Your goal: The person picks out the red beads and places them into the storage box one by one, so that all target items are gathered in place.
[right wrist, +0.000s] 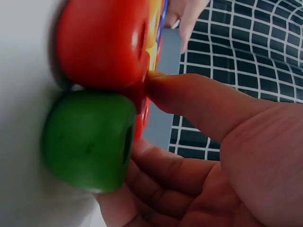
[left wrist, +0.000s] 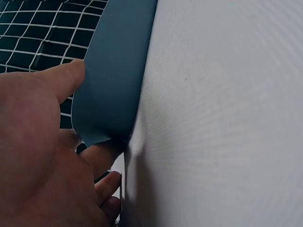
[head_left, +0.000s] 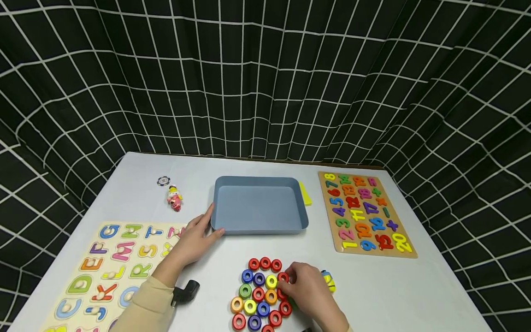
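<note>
My left hand (head_left: 195, 244) lies at the front left corner of a blue-grey tray (head_left: 261, 232). In the left wrist view the thumb touches the tray's rim (left wrist: 106, 61), and the other fingers reach round the corner. On the table, coloured ring-shaped beads (head_left: 258, 294) stand grouped in front of the tray. At the group's right edge my right hand (head_left: 309, 288) pinches a red bead (head_left: 282, 294) between thumb and fingers. Closer to the right wrist camera are another red bead (right wrist: 102, 42) and a green bead (right wrist: 90, 139); the fingers pass partly behind the green one.
A letter puzzle board (head_left: 114, 258) lies at left, a number board (head_left: 367, 214) at right. Behind the left hand are a small figurine (head_left: 174, 198) and a round chip (head_left: 163, 180). A yellow piece (head_left: 305, 194) sits beside the tray; a blue-yellow toy (head_left: 328, 280) lies beyond the right hand.
</note>
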Demonstrator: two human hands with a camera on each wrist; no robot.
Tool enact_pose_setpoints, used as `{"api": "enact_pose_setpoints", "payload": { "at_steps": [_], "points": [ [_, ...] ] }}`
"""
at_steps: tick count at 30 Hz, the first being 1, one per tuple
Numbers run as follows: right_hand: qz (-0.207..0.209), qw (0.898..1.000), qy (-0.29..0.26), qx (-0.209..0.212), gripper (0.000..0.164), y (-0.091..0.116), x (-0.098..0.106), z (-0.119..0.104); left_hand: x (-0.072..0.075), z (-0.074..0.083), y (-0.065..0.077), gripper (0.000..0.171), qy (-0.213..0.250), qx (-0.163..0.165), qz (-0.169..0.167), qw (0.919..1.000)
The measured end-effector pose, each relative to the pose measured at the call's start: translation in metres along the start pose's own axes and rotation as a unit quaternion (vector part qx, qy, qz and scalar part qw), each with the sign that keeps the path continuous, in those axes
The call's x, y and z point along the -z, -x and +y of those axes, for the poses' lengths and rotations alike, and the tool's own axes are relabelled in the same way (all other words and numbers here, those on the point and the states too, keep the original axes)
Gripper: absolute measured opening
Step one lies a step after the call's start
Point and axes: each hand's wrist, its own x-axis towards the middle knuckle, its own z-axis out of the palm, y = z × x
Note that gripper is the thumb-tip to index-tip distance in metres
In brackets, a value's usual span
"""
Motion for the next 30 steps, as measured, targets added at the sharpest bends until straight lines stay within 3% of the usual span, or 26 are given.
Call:
{"api": "enact_pose_setpoints", "payload": {
  "at_steps": [6, 10, 12, 17, 19, 22, 30],
  "points": [
    [0.007, 1.000, 0.020, 0.012, 0.019, -0.003, 0.005, -0.007, 0.001, -0.001, 0.000, 0.081, 0.001, -0.005, 0.005, 1.0000],
    [0.055, 0.998, 0.022, 0.037, 0.022, -0.007, 0.017, -0.009, 0.001, -0.001, 0.000, 0.082, 0.001, -0.004, 0.005, 1.0000],
    [0.096, 0.992, 0.014, 0.075, 0.025, -0.012, 0.026, -0.012, 0.001, -0.001, 0.000, 0.082, 0.002, -0.004, 0.005, 1.0000],
    [0.170, 0.965, -0.013, 0.199, 0.031, -0.044, 0.035, -0.031, 0.001, 0.000, 0.000, 0.082, 0.022, -0.013, 0.018, 0.9995],
    [0.170, 0.958, -0.018, 0.230, 0.029, -0.062, 0.032, -0.042, 0.001, 0.000, -0.001, 0.081, 0.035, -0.012, 0.025, 0.9990],
    [0.147, 0.956, -0.010, 0.253, 0.024, -0.087, 0.026, -0.057, 0.001, -0.001, -0.002, 0.080, 0.048, -0.013, 0.036, 0.9981],
    [0.108, 0.961, 0.019, 0.252, 0.021, -0.117, 0.011, -0.080, -0.001, -0.003, -0.004, 0.077, 0.048, -0.013, 0.043, 0.9978]
  ]
}}
